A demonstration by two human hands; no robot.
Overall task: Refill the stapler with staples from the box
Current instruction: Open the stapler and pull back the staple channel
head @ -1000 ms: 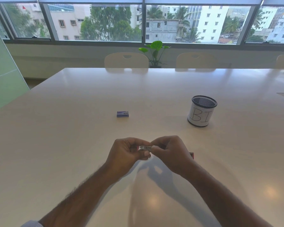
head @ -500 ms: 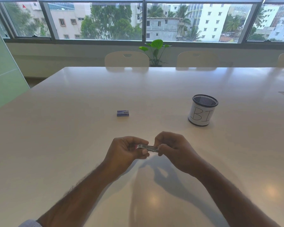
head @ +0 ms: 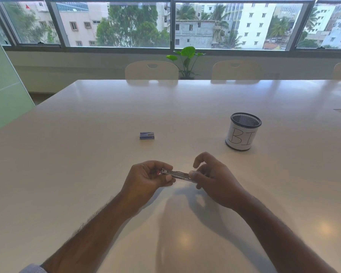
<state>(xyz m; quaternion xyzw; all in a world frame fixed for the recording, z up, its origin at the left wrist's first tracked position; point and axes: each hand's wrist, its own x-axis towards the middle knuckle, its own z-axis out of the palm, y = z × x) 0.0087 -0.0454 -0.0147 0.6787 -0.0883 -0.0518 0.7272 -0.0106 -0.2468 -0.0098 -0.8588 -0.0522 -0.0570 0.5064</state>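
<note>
Both hands hold the stapler [head: 176, 174] just above the counter [head: 87, 154], well in front of the staple box [head: 147, 135]. Left hand [head: 148, 179] grips one end; right hand [head: 215, 179] pinches the other, and its index finger has lifted since half a second ago. Mesh cup [head: 243, 132] sits right of the box.

Blue box [head: 147, 135], silver stapler [head: 176, 174]
</note>
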